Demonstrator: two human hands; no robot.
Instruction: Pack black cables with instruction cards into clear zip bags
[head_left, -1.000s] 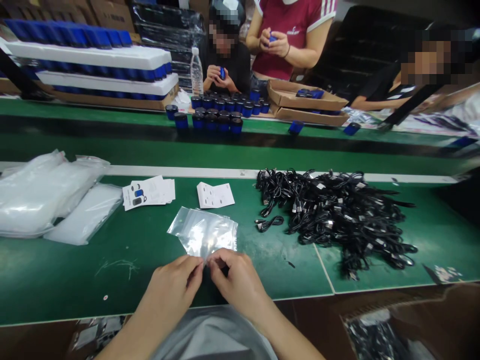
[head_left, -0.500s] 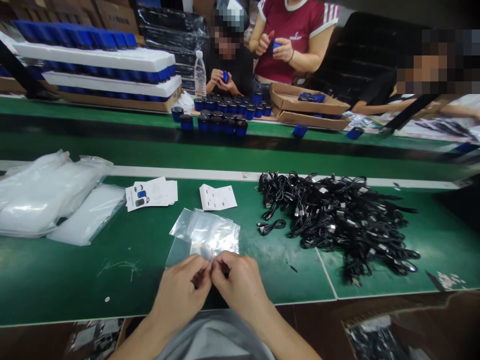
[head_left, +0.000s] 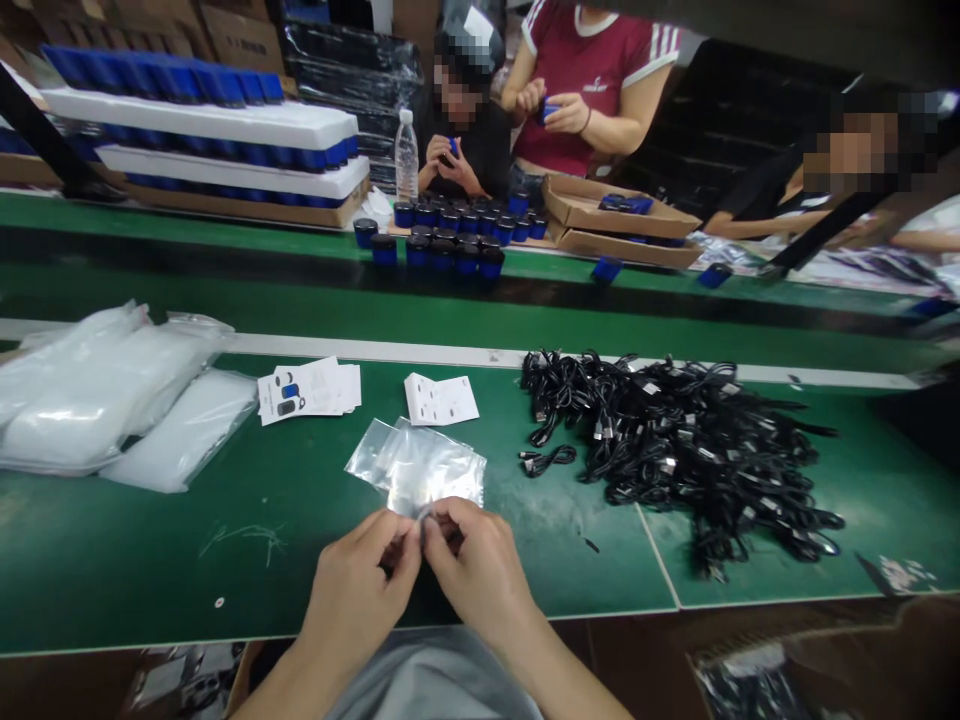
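Worktop (head_left: 150, 560), green: near edge runs beneath my wrists; pale strip along the far edge. Bare surface stretches from my left hand toward the left along the near edge; a second bare patch lies between my right hand and the cables.

Cable heap (head_left: 675, 440), black, coiled: right half, spreading from the far edge most of the way to the near one.

Bulky packs (head_left: 82, 410), translucent white: left side, toward the far edge.

Flat pack (head_left: 184, 430), white: against their right side.

Left hand (head_left: 364, 575) and right hand (head_left: 480, 555), mine: middle of the near edge, side by side, thumb and forefinger of each pinched together on a thin clear bag (head_left: 424, 512), which my fingers mostly hide.

Loose bags (head_left: 435, 470), clear, overlapping: lying flat, directly beyond my fingertips.

Printed cards (head_left: 311, 388), white, fanned: left of centre, near the far edge.

Folded leaflet (head_left: 450, 400), white: near the far edge, just beyond the loose bags.

Single cable (head_left: 547, 460), black, coiled: just left of the heap, right of the loose bags.
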